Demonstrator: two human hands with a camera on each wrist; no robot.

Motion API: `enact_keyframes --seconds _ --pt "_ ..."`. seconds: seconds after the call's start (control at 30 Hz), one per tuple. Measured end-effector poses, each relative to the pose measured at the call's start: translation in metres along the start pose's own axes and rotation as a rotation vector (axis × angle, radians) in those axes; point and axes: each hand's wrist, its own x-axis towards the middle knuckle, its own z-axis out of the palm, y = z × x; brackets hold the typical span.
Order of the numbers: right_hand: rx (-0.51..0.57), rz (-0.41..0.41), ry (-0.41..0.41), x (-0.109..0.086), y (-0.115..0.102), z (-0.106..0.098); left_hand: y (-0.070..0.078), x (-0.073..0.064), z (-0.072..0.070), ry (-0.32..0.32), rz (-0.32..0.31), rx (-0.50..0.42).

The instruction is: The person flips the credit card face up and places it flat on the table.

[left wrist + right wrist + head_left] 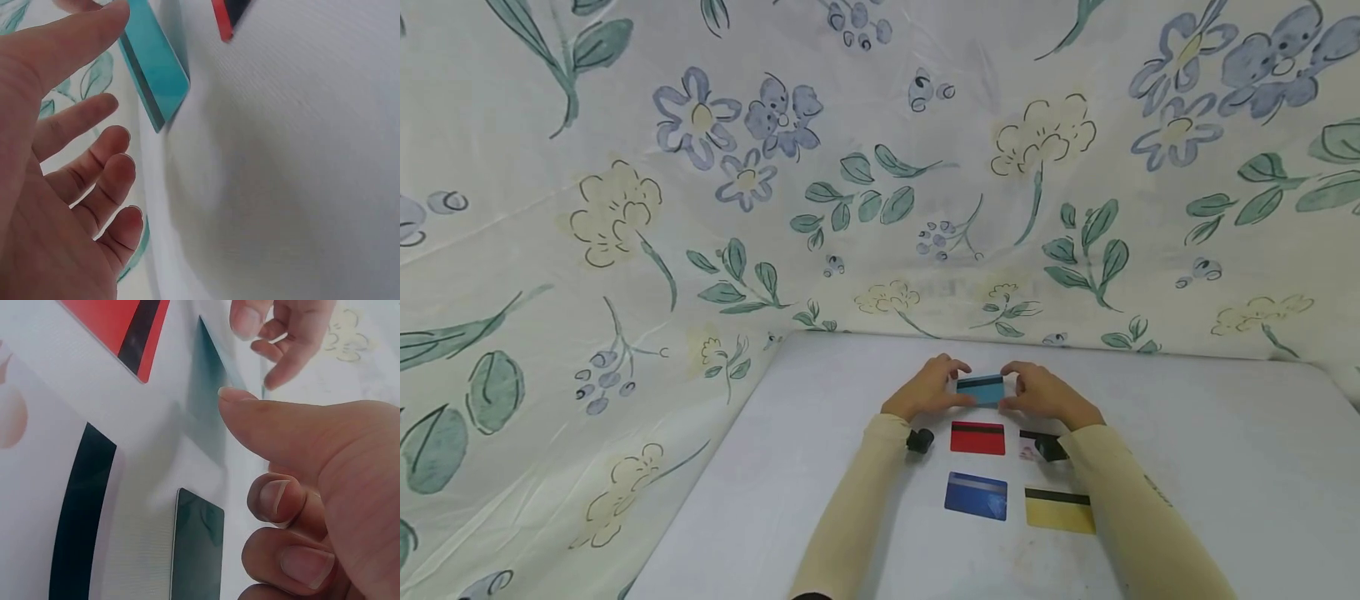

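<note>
A teal card [981, 390] with a dark stripe is between my two hands, tilted up from the white table. My right hand [1041, 393] pinches its right end; in the right wrist view the thumb [269, 422] lies against its edge, while the fingers behind are partly hidden. At its left end is my left hand [931, 387]. In the left wrist view the left thumb [94, 28] overlaps the teal card [156, 59], and the other fingers [94, 169] are spread loosely, apart from it. Just below lies a red card [977, 438] with a black stripe.
Nearer on the table [760, 500] lie a blue card [976, 496], a yellow card [1060, 510] and a pale card [1027, 446] partly under the right wrist camera [1051, 448]. A dark glossy card [197, 547] lies below my right hand. Floral cloth [880, 183] hangs behind.
</note>
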Motion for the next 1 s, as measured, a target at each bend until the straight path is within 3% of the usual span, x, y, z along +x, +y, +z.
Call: enact_keyframes --seconds 1.0 --pt "-0.026 -0.031 0.019 -0.003 -0.009 -0.008 0.019 0.012 0.007 -0.015 0.035 0.038"
